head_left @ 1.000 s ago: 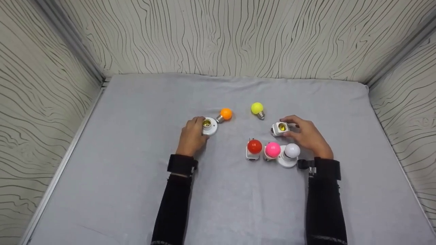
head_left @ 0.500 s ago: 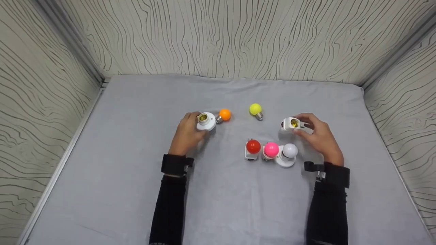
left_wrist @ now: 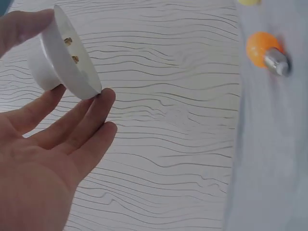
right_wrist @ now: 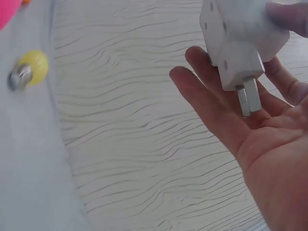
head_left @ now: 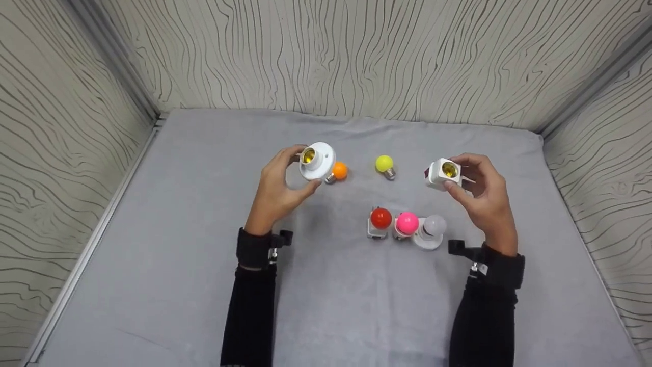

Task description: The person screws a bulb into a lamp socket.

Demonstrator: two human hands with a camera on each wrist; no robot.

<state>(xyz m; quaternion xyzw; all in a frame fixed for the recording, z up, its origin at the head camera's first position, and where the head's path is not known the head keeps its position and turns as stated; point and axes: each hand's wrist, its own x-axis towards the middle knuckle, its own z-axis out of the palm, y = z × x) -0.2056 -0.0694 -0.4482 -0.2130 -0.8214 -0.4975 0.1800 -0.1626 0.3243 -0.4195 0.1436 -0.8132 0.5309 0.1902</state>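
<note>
My left hand [head_left: 279, 191] holds a round white bulb socket [head_left: 323, 162] by its rim between thumb and fingers, raised off the cloth with the brass opening tilted up. Its hollow underside with brass terminals shows in the left wrist view. Over on the right, my right hand [head_left: 486, 196] pinches a square white plug-in bulb socket [head_left: 439, 176], also lifted; two flat metal prongs [right_wrist: 248, 98] point toward the palm in the right wrist view. An orange bulb [head_left: 340, 171] lies just beyond the round socket, partly hidden by it. A yellow bulb [head_left: 384, 164] lies between the hands.
Nearer the person stand a red bulb [head_left: 381, 218] and a pink bulb [head_left: 407, 223], both in white sockets, and a white bulb [head_left: 435, 225] in a round socket. Grey cloth [head_left: 336, 306] covers the table. Patterned panels [head_left: 331, 56] enclose the back and sides.
Both hands have raised their sockets off the cloth. The square socket has also moved right, and the round one has tipped. The bulbs stay where they were.
</note>
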